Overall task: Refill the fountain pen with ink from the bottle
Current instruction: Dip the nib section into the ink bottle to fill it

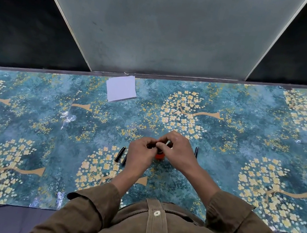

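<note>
The ink bottle (159, 156), with a red-orange label, stands on the table, mostly hidden by my hands. My left hand (140, 154) curls its fingers round the bottle's dark top. My right hand (177, 151) pinches a thin silvery pen part (167, 143) right above the bottle mouth. Two black pen pieces lie left of my left hand: one piece (120, 154) and a second piece (124, 160) partly under my wrist. Another black pen piece (196, 152) lies just right of my right hand.
A small stack of white paper (121, 88) lies at the table's far edge. The table carries a teal cloth (46, 118) with yellow flower trees. A grey panel (163, 26) rises behind the table. My brown sleeves reach over the near edge.
</note>
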Available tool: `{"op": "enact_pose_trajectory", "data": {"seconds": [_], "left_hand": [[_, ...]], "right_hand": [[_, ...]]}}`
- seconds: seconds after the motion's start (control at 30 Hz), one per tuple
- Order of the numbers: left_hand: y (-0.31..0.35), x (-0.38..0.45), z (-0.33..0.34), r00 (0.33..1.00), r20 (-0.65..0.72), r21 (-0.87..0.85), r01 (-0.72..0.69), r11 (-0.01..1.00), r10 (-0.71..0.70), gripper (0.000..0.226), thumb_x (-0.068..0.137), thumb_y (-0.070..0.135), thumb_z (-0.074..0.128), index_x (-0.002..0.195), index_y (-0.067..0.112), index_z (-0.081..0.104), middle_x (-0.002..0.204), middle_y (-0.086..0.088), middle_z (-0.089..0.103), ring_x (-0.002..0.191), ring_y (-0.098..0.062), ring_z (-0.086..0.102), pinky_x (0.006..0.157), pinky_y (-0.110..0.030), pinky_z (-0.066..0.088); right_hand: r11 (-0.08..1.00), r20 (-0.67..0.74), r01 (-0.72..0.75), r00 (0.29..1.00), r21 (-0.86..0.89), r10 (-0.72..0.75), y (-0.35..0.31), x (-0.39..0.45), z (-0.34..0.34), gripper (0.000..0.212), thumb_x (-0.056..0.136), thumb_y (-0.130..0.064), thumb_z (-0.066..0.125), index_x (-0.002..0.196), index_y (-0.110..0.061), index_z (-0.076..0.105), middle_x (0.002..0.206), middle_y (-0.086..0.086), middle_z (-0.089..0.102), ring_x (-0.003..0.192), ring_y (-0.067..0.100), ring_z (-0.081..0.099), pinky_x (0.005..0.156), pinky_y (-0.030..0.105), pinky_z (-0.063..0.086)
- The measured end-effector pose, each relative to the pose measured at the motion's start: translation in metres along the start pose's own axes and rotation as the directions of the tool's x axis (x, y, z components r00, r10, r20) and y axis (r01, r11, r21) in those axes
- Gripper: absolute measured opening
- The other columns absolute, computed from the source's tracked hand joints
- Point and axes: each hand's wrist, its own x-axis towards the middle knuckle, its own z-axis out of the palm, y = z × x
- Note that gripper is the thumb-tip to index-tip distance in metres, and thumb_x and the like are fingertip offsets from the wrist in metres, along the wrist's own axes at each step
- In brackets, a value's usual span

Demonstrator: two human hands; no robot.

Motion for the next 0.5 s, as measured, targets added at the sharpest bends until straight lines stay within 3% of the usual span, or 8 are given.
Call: {"op": "enact_pose_trajectory", "data": {"seconds": [0.23, 0.4, 0.5], "left_hand": [[0.0016, -0.0006, -0.0014, 1.0, 0.006, -0.01, 0.02, 1.0, -0.02, 0.023, 0.081, 0.005, 0.064, 0.087, 0.022, 0.079, 0.078, 0.004, 0.076, 0.071, -0.01, 0.071, 0.065, -0.028, 0.061], [0.0003, -0.0005, -0.0012, 1.0, 0.0, -0.002, 0.021, 1.0, -0.021, 0.021, 0.082, 0.006, 0.066, 0.089, 0.021, 0.079, 0.08, 0.005, 0.076, 0.072, -0.006, 0.071, 0.066, -0.024, 0.059], [-0.0009, 0.0, -0.0007, 1.0, 0.0, 0.003, 0.014, 1.0, -0.014, 0.016, 0.082, 0.01, 0.068, 0.089, 0.021, 0.079, 0.08, 0.004, 0.076, 0.074, -0.009, 0.072, 0.067, -0.028, 0.06]], "right_hand": [[0.998, -0.076, -0.051, 0.996, -0.042, 0.047, -0.0046, 0.0016, 0.0044, 0.02, 0.085, -0.037, 0.074, 0.075, -0.025, 0.062, 0.082, -0.01, 0.057, 0.076, 0.013, 0.057, 0.066, 0.031, 0.05], [1.0, -0.014, 0.001, 1.0, 0.005, -0.001, -0.0035, -0.001, 0.0006, 0.011, 0.089, -0.03, 0.07, 0.096, -0.021, 0.07, 0.095, -0.007, 0.061, 0.079, 0.013, 0.059, 0.076, 0.032, 0.052], [1.0, -0.001, 0.006, 1.0, -0.015, -0.006, -0.0039, -0.0005, -0.0003, 0.009, 0.091, -0.027, 0.068, 0.094, -0.021, 0.073, 0.094, -0.008, 0.059, 0.08, 0.012, 0.058, 0.079, 0.033, 0.052]]}}
